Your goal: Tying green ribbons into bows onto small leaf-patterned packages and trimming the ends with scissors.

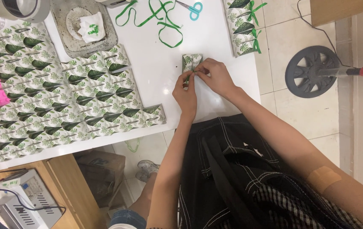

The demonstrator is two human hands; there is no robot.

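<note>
A small leaf-patterned gift box (191, 60) sits on the white table (156, 72) near its right part. My left hand (185, 94) and my right hand (215, 75) meet at the box's near side, fingertips pinching a green ribbon there. The ribbon's end is mostly hidden under my fingers. Loose green ribbon (161, 21) lies further back on the table, beside teal-handled scissors (193, 8).
Many matching leaf-patterned boxes (58, 101) fill the table's left half. Finished boxes tied with green ribbon (245, 25) stand at the back right. A grey tray (84, 27) holds white paper. A fan's base (313, 72) rests on the tiled floor at right.
</note>
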